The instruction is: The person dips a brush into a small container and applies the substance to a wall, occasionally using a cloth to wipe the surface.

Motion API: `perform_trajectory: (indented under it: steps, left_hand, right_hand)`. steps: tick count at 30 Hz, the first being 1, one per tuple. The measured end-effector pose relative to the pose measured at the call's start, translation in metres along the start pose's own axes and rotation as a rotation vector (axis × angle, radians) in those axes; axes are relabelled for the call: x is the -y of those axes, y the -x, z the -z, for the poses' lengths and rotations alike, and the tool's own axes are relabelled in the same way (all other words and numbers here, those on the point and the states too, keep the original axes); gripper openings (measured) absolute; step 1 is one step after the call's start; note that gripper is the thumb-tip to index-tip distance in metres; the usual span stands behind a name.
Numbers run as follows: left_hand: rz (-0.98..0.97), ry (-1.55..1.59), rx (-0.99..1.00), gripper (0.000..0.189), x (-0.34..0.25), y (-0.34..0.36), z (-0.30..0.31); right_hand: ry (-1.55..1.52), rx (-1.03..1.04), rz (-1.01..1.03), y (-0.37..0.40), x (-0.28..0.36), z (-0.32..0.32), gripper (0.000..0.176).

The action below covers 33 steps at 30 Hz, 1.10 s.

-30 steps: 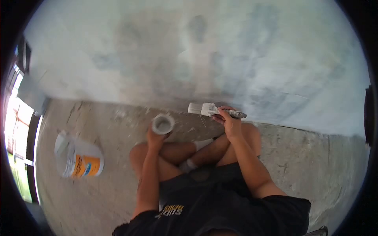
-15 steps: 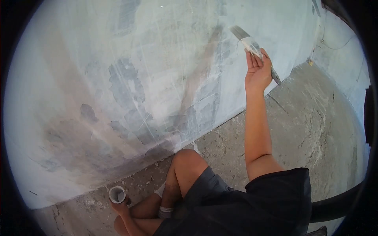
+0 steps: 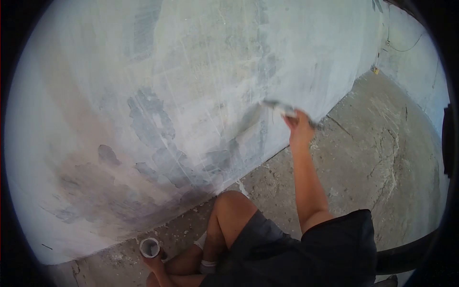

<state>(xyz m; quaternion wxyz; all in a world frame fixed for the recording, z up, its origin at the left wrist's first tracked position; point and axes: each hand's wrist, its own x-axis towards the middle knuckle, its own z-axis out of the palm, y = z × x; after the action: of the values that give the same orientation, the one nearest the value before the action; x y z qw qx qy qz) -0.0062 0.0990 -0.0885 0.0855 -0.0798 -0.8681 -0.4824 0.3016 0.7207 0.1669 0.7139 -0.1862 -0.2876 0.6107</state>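
My right hand [image 3: 300,128] is closed round the handle of a flat paintbrush [image 3: 283,109], slightly blurred. The brush's bristle end points up and left, at or close to the patchy whitish wall [image 3: 201,95]; whether it touches cannot be made out. Low at the left, my left hand [image 3: 154,263] holds a round white-rimmed cup [image 3: 149,248] with its opening upward. Pale grey stuff shows inside the cup. Bare grey patches [image 3: 149,115] mark the wall left of the brush.
A rough concrete floor [image 3: 354,167] meets the wall along a slanting edge. My bent knee [image 3: 234,205] is near that edge. A second wall [image 3: 411,62] with a thin wire stands at the upper right. Something dark [image 3: 406,251] lies at the lower right.
My right hand and the brush have moved down and slightly left along the wall. The cup in my left hand appears slightly lower and further right, as the view has shifted a little.
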Motion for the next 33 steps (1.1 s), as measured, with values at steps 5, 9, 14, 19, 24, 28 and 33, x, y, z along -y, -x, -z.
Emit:
perform_trajectory:
  steps: [5, 9, 14, 19, 24, 28, 33]
  left_hand:
    - [-0.06, -0.027, -0.018, 0.08, -0.032, 0.006, 0.0]
    - [-0.072, -0.021, -0.037, 0.082, -0.032, 0.009, 0.003]
    - [-0.037, 0.079, -0.03, 0.081, -0.049, 0.015, 0.004]
    - [-0.152, 0.087, -0.039, 0.079, -0.026, 0.011, 0.001]
    - [-0.093, 0.088, -0.054, 0.081, -0.015, 0.002, -0.004]
    - [-0.102, 0.14, -0.022, 0.084, -0.01, -0.001, -0.01]
    - [-0.029, 0.047, -0.062, 0.087, -0.01, -0.003, -0.005]
  right_hand:
    - [-0.129, 0.235, 0.21, -0.055, 0.09, -0.114, 0.025]
    - [-0.226, 0.32, 0.304, -0.044, 0.132, -0.145, 0.027]
    - [0.005, 0.178, 0.142, -0.045, 0.025, -0.063, 0.028]
    - [0.184, -0.187, -0.251, 0.027, -0.085, 0.115, 0.026]
    - [0.342, -0.294, -0.305, 0.057, -0.118, 0.168, 0.027]
    - [0.053, -0.046, -0.154, 0.009, -0.065, 0.07, 0.018]
    - [-0.087, 0.135, 0.116, 0.005, 0.028, -0.024, 0.024]
